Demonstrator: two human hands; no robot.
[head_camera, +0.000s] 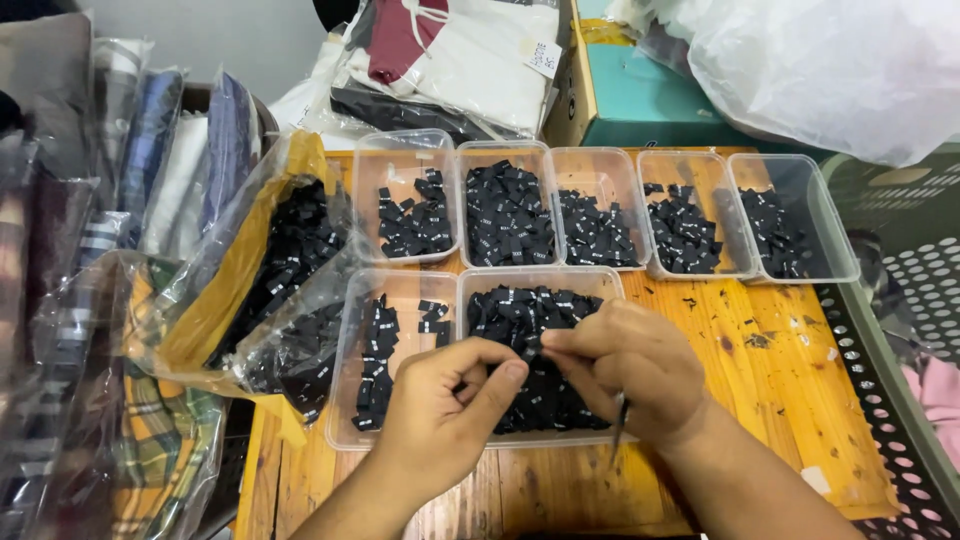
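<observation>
Black woven fabric labels fill the clear plastic tub (480, 285) nearest the person, and both hands meet just above that heap. The left hand (445, 415) has thumb and forefinger pinched shut on a small black label (530, 350), and the right hand (625, 365) closes on the same piece from the other side, so the label sits between the two sets of fingertips, right over the tub. A thin dark metal tool (619, 430), perhaps tweezers or snips, hangs from the right palm, tucked under the curled fingers; which it is cannot be told.

To handle the label well, the pinch likely wants to stay light and at the very edges, so the printed face shows, with the hands low over the tub so a slip lands in it.

Just to the left, a second clear tub (345, 380) holds a narrower stack of labels. Beyond, five more clear tubs (600, 160) stand in a row on the orange wooden table (770, 400), each part-filled with black labels. A yellow-lined plastic bag (230, 280) of labels lies at the left.
</observation>
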